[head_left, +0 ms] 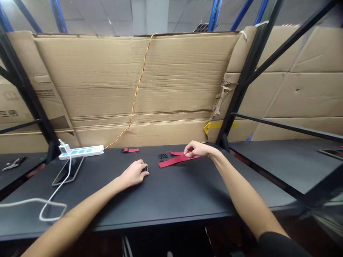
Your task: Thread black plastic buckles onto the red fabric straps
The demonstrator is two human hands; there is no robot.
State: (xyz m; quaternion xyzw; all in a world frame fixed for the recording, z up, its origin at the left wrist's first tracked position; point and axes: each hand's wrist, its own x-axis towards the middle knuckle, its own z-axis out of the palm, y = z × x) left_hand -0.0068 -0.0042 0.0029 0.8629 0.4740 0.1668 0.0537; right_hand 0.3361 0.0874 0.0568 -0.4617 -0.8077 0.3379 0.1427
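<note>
Right hand (197, 149): closed in a pinch on a red webbing strap (177, 160), which is held folded on the tabletop.
Left hand (133, 174): kept well apart from the right, with the fingertips set against a small black piece (146, 169); whether it is gripped cannot be told.
Backdrop: a corrugated cardboard sheet (88, 78) is fixed behind the bench.
Bench: a black tabletop (166, 200) is seen under both hands.
Left of the hands: a white power strip (80, 151) is placed beside a smartphone (66, 171), and a white cable (50, 203) is trailed past it.
Small parts: black plastic buckles (163, 156) are laid just beside the strap, and a shorter red strap (130, 150) is laid farther left.
Handling: the webbing is judged light and limp, best taken near an end; the buckles are judged stiff and best taken by their edges.
</note>
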